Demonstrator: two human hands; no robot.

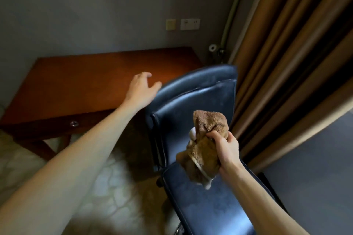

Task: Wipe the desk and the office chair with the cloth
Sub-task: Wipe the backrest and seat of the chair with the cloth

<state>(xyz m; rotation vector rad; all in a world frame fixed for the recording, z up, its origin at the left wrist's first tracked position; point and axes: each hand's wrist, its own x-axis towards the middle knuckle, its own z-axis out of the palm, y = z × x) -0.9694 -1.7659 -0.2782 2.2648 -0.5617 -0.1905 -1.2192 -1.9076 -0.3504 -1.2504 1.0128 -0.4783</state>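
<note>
my right hand point(227, 149), at 4 o'clock from the middle of the view, is fisted round the cloth point(208, 124). fingers curled tight into its middle. the cloth is brown, bunched, one end sticking up toward 12, the other hanging toward 6. it's held in the air in front of the chair point(200, 99) back and over the rear of the seat point(210, 206); can't tell if the lower end touches the seat.

left hand point(142, 87), at 11 o'clock, reaches out with fingers loose and spread, holding nothing. thumb is right by the top left edge of the chair back; contact not clear.

chair is dark, glossy, turned so its back faces 12 and its seat runs toward 5.

desk point(86, 82), reddish wood, lies at 10 o'clock against the wall, with a drawer knob point(74, 123) on its front. its right end is just behind the chair back.

curtain point(286, 53) hangs at 2 o'clock. sockets point(190, 24) on the wall at 12. pale patterned floor point(47, 158) at 8.
</note>
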